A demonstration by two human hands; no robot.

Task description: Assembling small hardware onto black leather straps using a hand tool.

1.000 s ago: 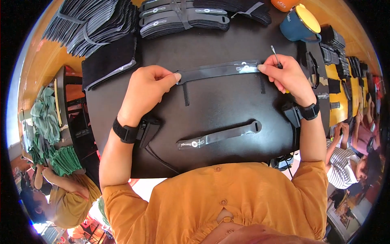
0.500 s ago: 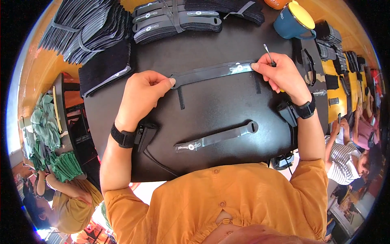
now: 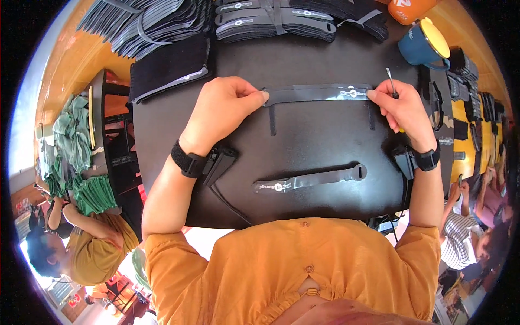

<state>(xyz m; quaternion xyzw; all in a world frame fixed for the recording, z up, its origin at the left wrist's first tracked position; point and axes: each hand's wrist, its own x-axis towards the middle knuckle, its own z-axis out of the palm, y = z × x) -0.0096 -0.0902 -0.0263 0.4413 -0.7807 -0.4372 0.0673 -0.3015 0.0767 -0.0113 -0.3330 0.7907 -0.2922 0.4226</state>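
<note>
Both hands (image 3: 219,114) pinch a flat, glossy strap (image 3: 309,94), the right (image 3: 407,111) also gripping a screwdriver (image 3: 395,95).

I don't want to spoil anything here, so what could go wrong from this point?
The upper strap is pinched near its ends by the left hand and right hand, so it might slip or shift. The metal-shafted tool in the right hand could scratch it. The cable near the left wrist might snag if that arm moves.
</note>
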